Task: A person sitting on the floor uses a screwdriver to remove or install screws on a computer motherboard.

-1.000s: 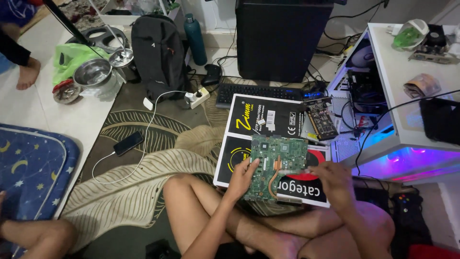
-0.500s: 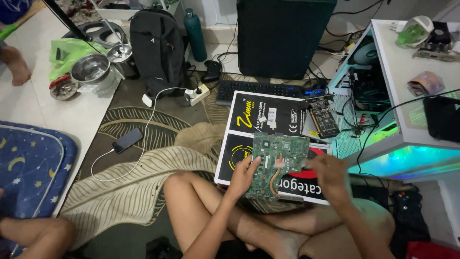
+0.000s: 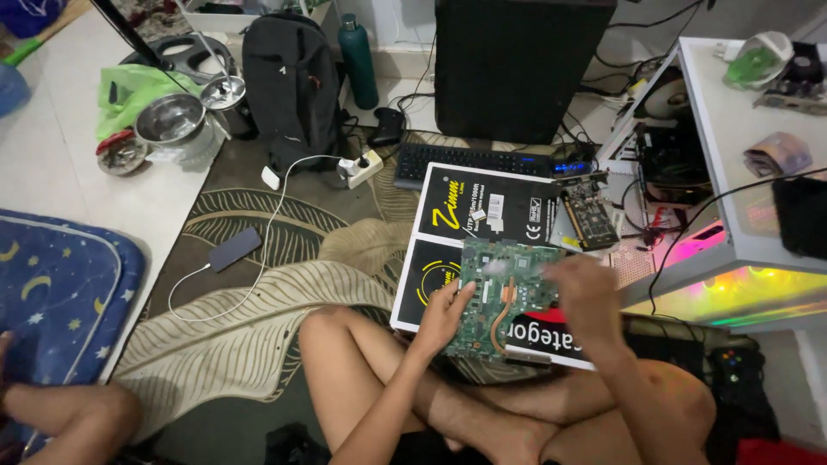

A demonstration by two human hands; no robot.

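Note:
I sit cross-legged on the floor with a green circuit board (image 3: 504,293) tilted in front of me, a copper heat pipe curving across it. My left hand (image 3: 441,317) grips the board's left edge. My right hand (image 3: 586,293) is blurred over the board's right side; its fingers look loosely bent and I cannot tell if anything small is in them. The board rests over a black cardboard box (image 3: 482,211) with yellow and red print.
A second small circuit board (image 3: 590,220) lies right of the box, a keyboard (image 3: 474,159) and black computer tower (image 3: 517,65) behind. A backpack (image 3: 291,86), bottle, power strip (image 3: 360,168), charging phone (image 3: 234,248), white desk (image 3: 741,146) and another person's leg (image 3: 69,413) surround me.
My right hand has lifted from the board's lower right edge and moved up over its right side, now blurred. The view has shifted slightly; my left hand keeps its grip.

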